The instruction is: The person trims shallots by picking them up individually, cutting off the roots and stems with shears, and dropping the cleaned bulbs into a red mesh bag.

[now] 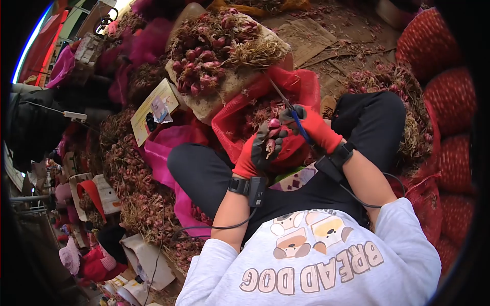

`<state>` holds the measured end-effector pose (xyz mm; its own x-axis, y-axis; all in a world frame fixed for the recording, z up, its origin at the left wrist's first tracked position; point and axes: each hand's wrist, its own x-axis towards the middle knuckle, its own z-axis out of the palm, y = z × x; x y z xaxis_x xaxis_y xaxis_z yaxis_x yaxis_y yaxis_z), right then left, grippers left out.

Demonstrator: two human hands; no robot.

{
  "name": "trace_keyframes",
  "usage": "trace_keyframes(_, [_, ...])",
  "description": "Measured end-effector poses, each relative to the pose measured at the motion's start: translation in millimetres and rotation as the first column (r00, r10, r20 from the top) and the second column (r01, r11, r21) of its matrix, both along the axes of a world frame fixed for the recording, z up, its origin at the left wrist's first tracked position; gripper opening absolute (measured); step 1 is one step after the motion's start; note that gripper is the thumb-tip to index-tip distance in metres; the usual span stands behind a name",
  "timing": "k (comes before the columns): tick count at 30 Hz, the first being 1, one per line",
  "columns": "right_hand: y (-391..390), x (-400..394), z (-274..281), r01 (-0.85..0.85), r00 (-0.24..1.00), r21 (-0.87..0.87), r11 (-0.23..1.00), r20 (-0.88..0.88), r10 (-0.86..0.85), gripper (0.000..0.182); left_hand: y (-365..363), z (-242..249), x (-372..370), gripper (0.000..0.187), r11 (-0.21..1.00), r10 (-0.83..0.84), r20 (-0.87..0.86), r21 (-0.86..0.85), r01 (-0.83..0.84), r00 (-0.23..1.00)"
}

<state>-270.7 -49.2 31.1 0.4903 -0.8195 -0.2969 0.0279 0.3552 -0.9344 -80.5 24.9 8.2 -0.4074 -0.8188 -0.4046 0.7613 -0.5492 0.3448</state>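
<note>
My left hand [261, 150], in a red and dark grey glove, is closed around a few shallots [274, 133] with dry skins. Close beside it, my right hand [315, 127], gloved the same way, grips scissors [301, 125] by their blue handles. The long metal blades point up and away, over the mesh bag. Below both hands is an open red mesh bag [229, 125] between my legs, with loose dry skins and trimmings [258, 115] inside. Straight ahead, a bunch of shallots [201, 71] with dried tops lies on a pale block-like support [204, 104].
Heaps of shallots [140, 199] lie to my left, partly on pink mesh. More shallots with dry stalks [408, 122] are at my right, beside full red mesh sacks [429, 43]. A yellow printed card [150, 115] lies left of the support. Cables run from my wrist devices.
</note>
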Motion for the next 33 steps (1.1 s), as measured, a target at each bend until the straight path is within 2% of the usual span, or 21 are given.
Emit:
trace_keyframes(1, [0.7, 0.5, -0.9, -0.021, 0.998, 0.043, 0.999, -0.051, 0.024, 0.027, 3.5, 7.6, -2.1, 0.044, 1.0, 0.011, 0.068, -0.017, -0.01, 0.998])
trace_keyframes(2, [1.0, 1.1, -3.0, -0.027, 0.983, -0.138, 0.99, -0.182, 0.002, 0.027, 7.0, 14.5, 1.5, 0.044, 0.998, 0.052, 0.117, -0.052, -0.047, 0.992])
trace_keyframes(4, [1.8, 2.9, -8.5, -0.104, 0.911, -0.471, 0.876, -0.399, -0.106, 0.026, 19.8, 34.1, 23.9, 0.044, 0.986, 0.142, 0.215, -0.121, -0.118, 0.966])
trace_keyframes(5, [1.5, 2.3, -8.0, -0.077, 0.933, -0.425, 0.902, -0.349, -0.084, 0.022, 35.2, 65.6, 36.8, 0.045, 0.948, 0.287, 0.42, -0.251, -0.194, 0.861])
trace_keyframes(6, [0.8, 0.4, -5.1, -0.053, 0.953, -0.371, 0.927, -0.296, -0.064, 0.017, 55.8, 98.7, 53.9, 0.045, 0.894, 0.428, 0.582, -0.386, -0.228, 0.692])
trace_keyframes(7, [1.2, -1.4, -3.5, -0.035, 0.969, -0.312, 0.95, -0.242, -0.044, 0.013, 78.5, 114.7, 75.2, 0.046, 0.885, 0.466, 0.721, -0.374, -0.278, 0.513])
trace_keyframes(8, [0.2, -3.5, -4.6, -0.015, 0.989, -0.241, 0.97, -0.149, -0.022, 0.011, 102.6, 127.0, 97.7, 0.047, 0.867, 0.473, 0.826, -0.374, -0.329, 0.308])
trace_keyframes(10, [-4.4, -3.2, -4.0, 0.005, 0.999, -0.096, 0.995, 0.047, 0.0, 0.008, 155.4, 122.3, 151.1, 0.043, 0.923, 0.283, 0.955, -0.244, -0.298, 0.093])
trace_keyframes(12, [-2.2, 1.7, 3.9, -0.052, 0.998, -0.158, 0.986, -0.054, 0.044, 0.009, 213.0, 99.3, 204.2, 0.042, 0.975, 0.096, 0.995, -0.09, -0.203, 0.021])
trace_keyframes(14, [0.2, 5.2, 0.9, -0.035, 0.998, -0.179, 0.983, -0.061, 0.024, 0.009, 251.5, 81.5, 219.9, 0.042, 0.931, 0.181, 0.981, -0.146, -0.333, 0.076])
trace_keyframes(16, [1.6, 5.3, -18.6, -0.043, 0.986, -0.311, 0.949, -0.164, -0.009, 0.008, 243.3, 84.3, 213.1, 0.043, 0.833, 0.425, 0.865, -0.259, -0.489, 0.265])
trace_keyframes(18, [4.7, 5.5, -19.4, -0.066, 0.98, -0.344, 0.936, -0.197, -0.003, 0.008, 192.7, 111.6, 161.8, 0.043, 0.626, 0.756, 0.471, -0.315, -0.713, 0.455])
trace_keyframes(20, [8.6, 11.6, -1.5, -0.1, 0.991, -0.259, 0.961, -0.111, 0.073, 0.009, 142.6, 123.2, 132.5, 0.046, 0.693, 0.703, 0.122, -0.341, -0.635, 0.701])
trace_keyframes(21, [9.9, 14.6, 7.3, -0.124, 0.992, -0.199, 0.972, -0.046, 0.117, 0.009, 117.5, 122.4, 120.6, 0.046, 0.758, 0.584, -0.128, -0.269, -0.595, 0.802])
trace_keyframes(22, [10.7, 14.7, 15.8, -0.161, 0.984, -0.109, 0.981, 0.063, 0.169, 0.011, 93.3, 119.1, 107.7, 0.047, 0.824, 0.422, -0.379, -0.218, -0.523, 0.823])
trace_keyframes(23, [11.6, 13.9, 21.4, -0.199, 0.965, -0.024, 0.98, 0.172, 0.2, 0.012, 70.5, 110.0, 91.8, 0.047, 0.826, 0.456, -0.313, -0.199, -0.527, 0.833])
trace_keyframes(26, [19.4, 18.0, 31.0, -0.104, 0.943, -0.034, 0.994, 0.314, 0.11, 0.016, 19.8, 95.5, 44.5, 0.046, 0.878, 0.444, -0.233, -0.082, -0.472, 0.865])
trace_keyframes(27, [22.5, 19.3, 30.2, -0.038, 0.938, 0.018, 0.999, 0.345, 0.029, 0.02, 7.0, 84.0, 33.0, 0.045, 0.881, 0.449, -0.204, -0.062, -0.469, 0.87])
trace_keyframes(30, [17.6, 18.4, 42.1, -0.051, 0.999, -0.413, 0.909, -0.027, 0.044, 0.027, -12.5, 48.2, 9.6, 0.044, 0.936, 0.298, -0.209, -0.126, -0.328, 0.931])
trace_keyframes(31, [16.2, 22.1, 31.7, 0.037, 0.998, -0.459, 0.888, -0.019, -0.052, 0.031, -15.7, 32.7, 1.4, 0.046, 0.94, 0.247, -0.27, -0.168, -0.298, 0.93])
trace_keyframes(33, [13.8, 18.6, 31.3, 0.043, 0.999, -0.241, 0.969, 0.037, -0.035, 0.03, -17.3, 17.4, -11.8, 0.049, 0.935, 0.144, -0.378, -0.252, -0.251, 0.914])
